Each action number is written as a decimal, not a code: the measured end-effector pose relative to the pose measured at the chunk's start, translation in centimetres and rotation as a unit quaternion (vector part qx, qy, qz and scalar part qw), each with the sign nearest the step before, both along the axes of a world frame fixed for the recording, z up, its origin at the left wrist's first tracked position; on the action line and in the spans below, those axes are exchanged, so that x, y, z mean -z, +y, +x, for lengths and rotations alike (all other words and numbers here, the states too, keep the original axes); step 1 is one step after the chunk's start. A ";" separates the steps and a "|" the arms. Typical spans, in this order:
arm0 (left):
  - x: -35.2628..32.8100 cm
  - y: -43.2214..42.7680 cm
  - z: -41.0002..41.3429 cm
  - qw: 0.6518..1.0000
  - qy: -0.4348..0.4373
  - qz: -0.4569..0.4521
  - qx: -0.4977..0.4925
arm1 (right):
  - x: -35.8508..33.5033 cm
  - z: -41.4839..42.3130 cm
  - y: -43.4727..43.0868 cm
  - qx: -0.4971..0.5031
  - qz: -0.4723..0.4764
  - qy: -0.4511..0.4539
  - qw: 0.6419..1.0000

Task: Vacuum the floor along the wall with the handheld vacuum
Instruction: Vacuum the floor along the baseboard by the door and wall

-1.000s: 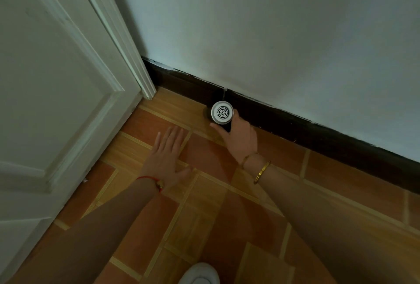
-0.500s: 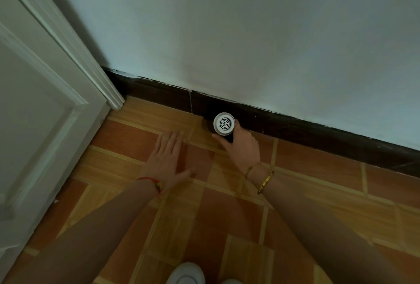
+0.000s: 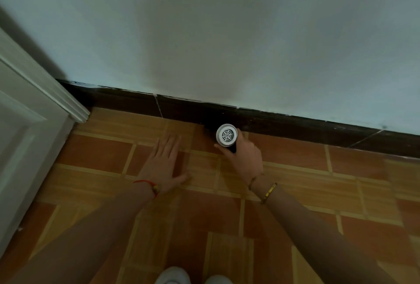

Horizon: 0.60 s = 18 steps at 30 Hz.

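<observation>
Seemingly mid-pass: our right hand (image 3: 246,158) wraps the handheld vacuum (image 3: 226,135), nozzle down where floor (image 3: 295,170) meets baseboard (image 3: 284,124), left hand (image 3: 166,165) spread flat on the floor; we judge the rightward stretch is left.

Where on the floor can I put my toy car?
Bare tiles lie right of the right hand, below the baseboard, and between the door and the left hand. It's crowded around the vacuum and between the hands.
</observation>
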<state>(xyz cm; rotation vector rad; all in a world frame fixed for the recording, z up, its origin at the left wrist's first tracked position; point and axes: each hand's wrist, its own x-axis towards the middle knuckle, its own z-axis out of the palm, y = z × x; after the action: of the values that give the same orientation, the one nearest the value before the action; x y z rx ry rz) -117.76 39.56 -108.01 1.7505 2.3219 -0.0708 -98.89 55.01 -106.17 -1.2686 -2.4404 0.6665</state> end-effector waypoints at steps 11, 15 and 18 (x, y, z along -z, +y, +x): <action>1.2 1.7 2.1 0.997 -0.023 0.001 0.067 | 0.1 5.0 0.8 0.051 -0.008 0.027 0.998; 1.8 2.1 2.8 0.997 -0.022 -0.013 0.071 | 0.3 6.5 1.1 0.062 -0.006 0.011 0.998; 2.1 2.1 3.3 0.997 -0.014 -0.026 0.067 | 0.6 7.3 1.4 0.036 0.000 -0.040 0.999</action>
<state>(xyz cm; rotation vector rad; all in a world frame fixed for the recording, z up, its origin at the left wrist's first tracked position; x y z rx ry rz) -114.46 41.65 -110.15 1.8673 2.1598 -0.1276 -91.57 56.41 -106.74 -1.4007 -2.4448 0.6076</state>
